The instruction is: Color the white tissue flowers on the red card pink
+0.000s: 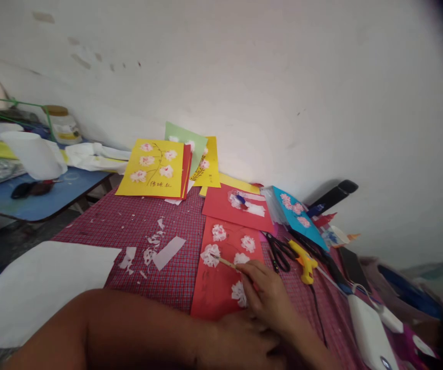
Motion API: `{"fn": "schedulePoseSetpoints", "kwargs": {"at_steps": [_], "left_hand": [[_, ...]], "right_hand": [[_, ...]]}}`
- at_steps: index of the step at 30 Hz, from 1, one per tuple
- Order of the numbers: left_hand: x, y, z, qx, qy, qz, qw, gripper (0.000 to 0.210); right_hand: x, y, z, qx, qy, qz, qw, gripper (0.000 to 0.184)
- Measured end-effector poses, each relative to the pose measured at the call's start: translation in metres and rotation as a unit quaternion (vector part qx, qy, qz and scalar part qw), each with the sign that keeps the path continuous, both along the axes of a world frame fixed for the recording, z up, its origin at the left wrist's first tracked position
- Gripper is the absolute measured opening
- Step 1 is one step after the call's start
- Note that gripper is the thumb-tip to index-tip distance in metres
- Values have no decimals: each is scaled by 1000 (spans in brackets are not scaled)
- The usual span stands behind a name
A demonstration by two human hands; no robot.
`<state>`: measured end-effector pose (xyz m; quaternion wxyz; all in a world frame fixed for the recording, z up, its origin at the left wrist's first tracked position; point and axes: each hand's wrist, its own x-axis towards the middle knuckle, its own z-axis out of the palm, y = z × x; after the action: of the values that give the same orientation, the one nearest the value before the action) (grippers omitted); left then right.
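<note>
My right hand [264, 288] pinches a thin paintbrush [227, 262], its tip touching a ruffled white-and-pink paper flower [209, 255]. That flower sits at the left of a red card [215, 293], among several similar flowers and some dark handwriting. Below the right hand, my left hand [244, 339] lies across the card's near edge, fingers stretched to the right and partly hidden under the right wrist. Just beyond is another red sheet [221, 203], bearing a paint-smeared piece of tissue [246, 202] with blue and dark red on it.
Black scissors [278, 252] and a yellow glue gun [305, 262] with a cord lie to the right. Paper scraps [154, 241] litter the checked cloth [129, 216] on the left. Finished yellow flower cards [152, 169] lean by the wall. A white device [371, 329] lies at lower right.
</note>
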<state>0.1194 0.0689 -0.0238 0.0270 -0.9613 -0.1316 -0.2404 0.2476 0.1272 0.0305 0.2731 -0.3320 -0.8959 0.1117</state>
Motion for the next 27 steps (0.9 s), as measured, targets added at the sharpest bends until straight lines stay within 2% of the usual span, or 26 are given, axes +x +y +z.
{"fn": "schedulePoseSetpoints", "kwargs": {"at_steps": [12, 23, 27], "left_hand": [[4, 0, -9, 0, 0, -8, 1000, 20], [-2, 0, 6, -11, 2, 1, 1000, 20], [-4, 0, 8, 0, -1, 12, 1000, 23]], "right_hand": [[-2, -2, 1, 19, -18, 10, 1000, 31], [2, 0, 3, -3, -30, -7, 1000, 31], [5, -1, 13, -7, -16, -20, 1000, 30]]}}
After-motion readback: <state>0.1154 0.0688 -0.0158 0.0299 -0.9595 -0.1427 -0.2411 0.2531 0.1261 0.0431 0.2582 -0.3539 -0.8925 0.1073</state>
